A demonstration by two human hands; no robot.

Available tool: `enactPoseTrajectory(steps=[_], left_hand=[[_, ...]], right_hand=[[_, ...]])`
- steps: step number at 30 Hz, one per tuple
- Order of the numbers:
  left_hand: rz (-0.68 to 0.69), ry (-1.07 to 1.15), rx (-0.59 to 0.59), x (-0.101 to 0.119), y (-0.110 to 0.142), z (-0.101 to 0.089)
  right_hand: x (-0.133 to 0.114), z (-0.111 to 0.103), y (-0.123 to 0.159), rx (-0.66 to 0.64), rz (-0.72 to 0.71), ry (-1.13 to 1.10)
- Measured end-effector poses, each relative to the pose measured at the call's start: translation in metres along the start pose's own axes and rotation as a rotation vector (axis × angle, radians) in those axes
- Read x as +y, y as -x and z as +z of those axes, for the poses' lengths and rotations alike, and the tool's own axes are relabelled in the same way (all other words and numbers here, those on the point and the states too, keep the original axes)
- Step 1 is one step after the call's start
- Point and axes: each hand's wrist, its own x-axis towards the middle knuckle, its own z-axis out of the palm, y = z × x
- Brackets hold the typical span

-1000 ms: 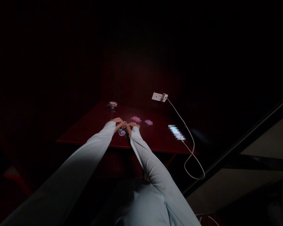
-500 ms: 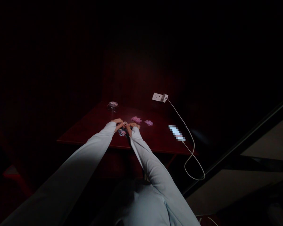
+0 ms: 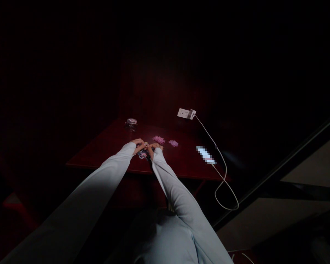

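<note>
Both my hands meet over the middle of a dark red table. My left hand and my right hand have their fingers curled together, pinching a small pale piece between them. Just below the hands lies a little cluster of coloured rings or bands. Two small pink heaps lie on the table just right of my right hand. What the piece is I cannot make out in the dim light.
A small glass jar with a pink lid stands at the table's far edge. A lit phone lies at the right, on a white cable running to a wall socket. The room around is very dark.
</note>
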Motion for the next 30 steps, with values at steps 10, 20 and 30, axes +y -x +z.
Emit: enactPoseTrajectory(steps=[10,20,30], left_hand=[[0.066,0.094,-0.016,0.0012,-0.0021,-0.0017],[0.080,0.061,-0.020,-0.0011,-0.0029,-0.0004],[0.090,0.053,0.036,-0.0019,-0.0021,0.0001]], right_hand=[[-0.0031,-0.0028,0.0016,0.001,-0.021,-0.015],[-0.0004,0.0001,-0.0003,0.021,-0.005,-0.017],[-0.0014,-0.0012,0.0017,-0.013,0.000,-0.002]])
